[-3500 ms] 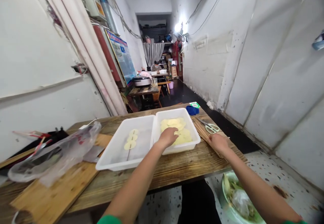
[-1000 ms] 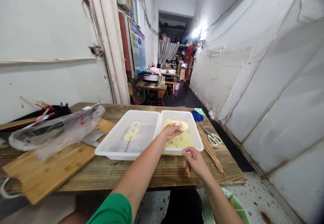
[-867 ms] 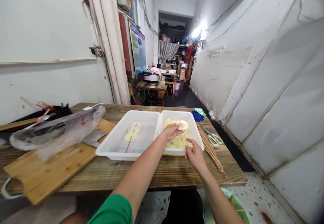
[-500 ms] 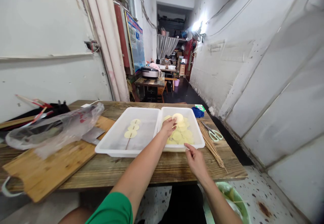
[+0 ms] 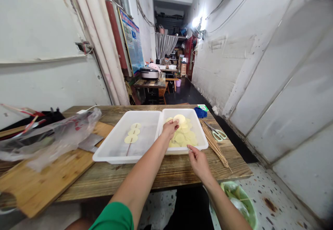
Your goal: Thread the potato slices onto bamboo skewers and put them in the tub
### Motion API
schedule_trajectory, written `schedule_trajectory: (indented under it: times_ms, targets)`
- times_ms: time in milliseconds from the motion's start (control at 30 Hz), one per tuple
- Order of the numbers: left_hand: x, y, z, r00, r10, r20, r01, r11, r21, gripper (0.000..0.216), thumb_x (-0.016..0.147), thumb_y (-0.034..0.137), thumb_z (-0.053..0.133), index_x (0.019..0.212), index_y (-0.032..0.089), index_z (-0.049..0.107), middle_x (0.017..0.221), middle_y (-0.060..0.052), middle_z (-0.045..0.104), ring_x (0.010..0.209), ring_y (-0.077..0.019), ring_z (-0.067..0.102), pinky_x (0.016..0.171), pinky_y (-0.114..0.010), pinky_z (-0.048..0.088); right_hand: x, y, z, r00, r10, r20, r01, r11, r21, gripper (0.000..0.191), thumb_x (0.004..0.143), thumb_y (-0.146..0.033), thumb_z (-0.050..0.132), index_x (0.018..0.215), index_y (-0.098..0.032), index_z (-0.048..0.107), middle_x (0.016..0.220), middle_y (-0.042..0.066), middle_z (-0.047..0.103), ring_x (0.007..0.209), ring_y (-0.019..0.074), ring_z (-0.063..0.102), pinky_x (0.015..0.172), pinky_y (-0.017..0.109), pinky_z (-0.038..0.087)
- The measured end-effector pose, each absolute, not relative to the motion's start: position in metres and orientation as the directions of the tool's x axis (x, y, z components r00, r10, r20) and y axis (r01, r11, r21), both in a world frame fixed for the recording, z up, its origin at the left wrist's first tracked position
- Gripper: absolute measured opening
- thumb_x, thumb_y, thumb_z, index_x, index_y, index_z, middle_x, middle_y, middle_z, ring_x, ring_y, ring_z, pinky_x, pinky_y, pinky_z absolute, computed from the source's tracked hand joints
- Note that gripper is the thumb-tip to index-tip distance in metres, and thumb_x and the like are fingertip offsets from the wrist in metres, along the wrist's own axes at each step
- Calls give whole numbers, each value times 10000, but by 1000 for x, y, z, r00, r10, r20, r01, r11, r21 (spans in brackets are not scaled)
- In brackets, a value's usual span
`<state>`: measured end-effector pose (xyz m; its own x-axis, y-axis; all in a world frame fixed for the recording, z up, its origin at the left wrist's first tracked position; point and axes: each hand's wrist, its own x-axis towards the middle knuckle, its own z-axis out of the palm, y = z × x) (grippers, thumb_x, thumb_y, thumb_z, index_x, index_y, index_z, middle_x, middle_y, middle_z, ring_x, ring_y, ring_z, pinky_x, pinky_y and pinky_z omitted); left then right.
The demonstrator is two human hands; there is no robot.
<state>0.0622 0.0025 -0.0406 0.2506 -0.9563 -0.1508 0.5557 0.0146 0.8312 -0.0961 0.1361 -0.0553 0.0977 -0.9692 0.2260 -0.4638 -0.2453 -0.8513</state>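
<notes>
the left hand (image 5: 170, 128) pinches a pale yellow, thin round slice (image 5: 179, 119) between thumb and fingers, raised above the loose pale yellow round slices (image 5: 183, 139) in the white translucent plastic right-hand tray (image 5: 204, 136). the right hand (image 5: 199, 162) grips a thin wooden skewer (image 5: 189, 148) in its fingertips at the near rim of that tray; the far end of the stick seems to run up toward the slice, though it is too fine to tell whether it has pierced it. what has changed is the right hand: a few seconds ago it was at the bundle of thin wooden skewers (image 5: 214, 146) to the right, and now it has one stick over by the slices, so slice and stick look paired for threading. the white translucent plastic left-hand tray (image 5: 145, 143), just beside the other, holds three slices on one skewer (image 5: 133, 132), lying where they lay before (the only such set in view there). both trays rest on the brown wooden worktop (image 5: 171, 169), with green-handled scissors (image 5: 220, 135) beside the bundle and a crumpled dark blue cloth (image 5: 200, 112) near the far corner.
</notes>
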Motion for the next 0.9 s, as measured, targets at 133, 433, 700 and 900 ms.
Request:
schedule_trajectory:
  times_ms: [133,433,700,900]
  targets:
    - [62,2,-41,266,-953,-147,551,25,834,195,573,167,809,698,132,663,726,-25,642,645,-79,537,616,-199,460,-96,136,-55,106,-968,229,-466,-252,-848,422,831,-281,417,1121,-110,671,1120,144,675,1048,249,634,951,401,467]
    - [61,5,-38,272,-951,-145,558,34,829,197,566,160,813,671,124,650,700,-10,617,623,-66,522,638,-212,467,-96,137,-55,113,-967,230,-472,-256,-843,439,832,-278,410,1129,-81,666,1111,165,676,1041,259,635,964,420,459]
    - [62,6,-39,288,-951,-111,506,52,861,208,553,186,817,679,131,661,715,-13,630,650,-76,533,624,-194,463,-96,136,-54,103,-969,224,-457,-246,-855,415,820,-281,436,1109,-109,679,1112,152,677,1049,258,632,975,421,451]
    - [61,5,-42,337,-941,-40,396,103,913,245,519,271,821,663,139,675,689,-15,639,643,-92,532,624,-210,455,-96,133,-53,101,-968,229,-463,-249,-851,389,812,-260,447,1079,-124,695,1095,134,688,1039,251,636,965,409,459]
